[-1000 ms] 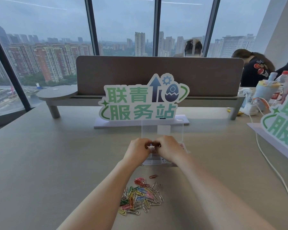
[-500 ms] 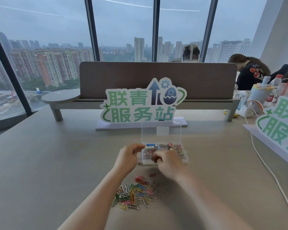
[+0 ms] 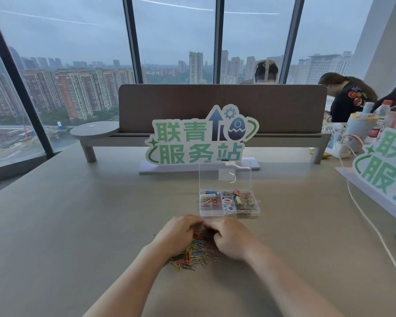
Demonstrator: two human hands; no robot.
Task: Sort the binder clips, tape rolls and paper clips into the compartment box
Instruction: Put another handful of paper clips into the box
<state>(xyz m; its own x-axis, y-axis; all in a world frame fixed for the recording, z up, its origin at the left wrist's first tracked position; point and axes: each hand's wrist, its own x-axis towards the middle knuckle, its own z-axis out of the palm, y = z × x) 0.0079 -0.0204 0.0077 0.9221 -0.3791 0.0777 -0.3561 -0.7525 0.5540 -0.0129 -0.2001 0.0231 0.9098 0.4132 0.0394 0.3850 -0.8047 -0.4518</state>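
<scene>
Both hands, left [image 3: 177, 233] and right [image 3: 231, 239], curled grasping loose clips [image 3: 196, 256] near box [image 3: 229, 215]; best gathered tightly, lifted together

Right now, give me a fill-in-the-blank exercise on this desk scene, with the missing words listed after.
1. Both hands, left hand and right hand, rest on the pile of loose ____ clips.
2. The compartment box stands with its clear lid ____.
3. The tape rolls lie in the ____ column of the box.
4. The binder clips fill the compartments on the box's ____ side.

Missing words: paper; open; middle; right
</scene>
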